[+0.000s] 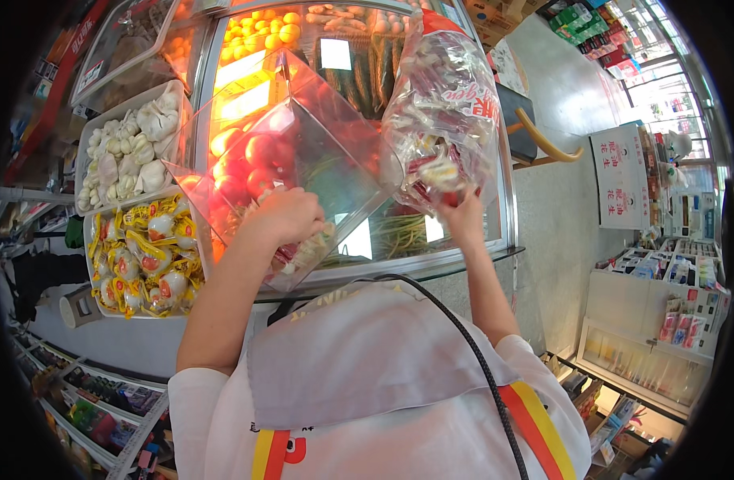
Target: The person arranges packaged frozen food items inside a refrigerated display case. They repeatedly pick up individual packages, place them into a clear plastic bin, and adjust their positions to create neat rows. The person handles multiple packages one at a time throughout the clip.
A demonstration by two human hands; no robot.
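A clear plastic bin stands tilted, one corner towards me, on the glass top of a lit produce case. Down in its near corner, my left hand has its fingers curled among small wrapped packets; whether it grips any is hidden. To the right lies a large transparent bag, printed in red and full of wrapped packets. At the bag's near end is my right hand, fingertips bent against it. A motion-blurred packet sits just above those fingers; what they grip is unclear.
Garlic bulbs fill a white tub on the left. Below it, another tub holds yellow-wrapped eggs. Through the glass show tomatoes, oranges and cucumbers. A wooden-armed chair stands right of the case.
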